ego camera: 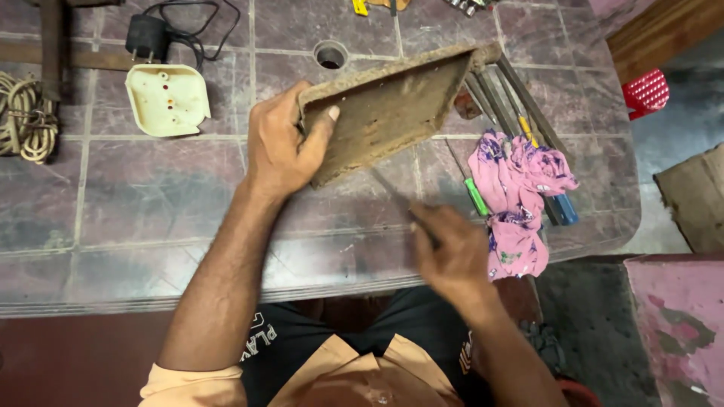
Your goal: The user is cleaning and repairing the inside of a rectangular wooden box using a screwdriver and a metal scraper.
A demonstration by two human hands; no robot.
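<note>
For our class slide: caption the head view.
Left hand tilts a rusty tray; right hand holds a thin tool.

Work surface was a plastic table (151, 218) with a moulded purple-grey tile pattern, worn and scuffed, a round hole (330, 55) near its far edge. Floor (596, 332) beyond the near right corner was dark, rough concrete. A red perforated plastic stool (645, 93) stood at upper right, beside a strip of brown wood (664, 30). A cardboard piece (694, 196) lay at the right edge. A pink, stained slab (679, 324) sat at lower right. Light was even and soft, with no hard shadows.
</note>
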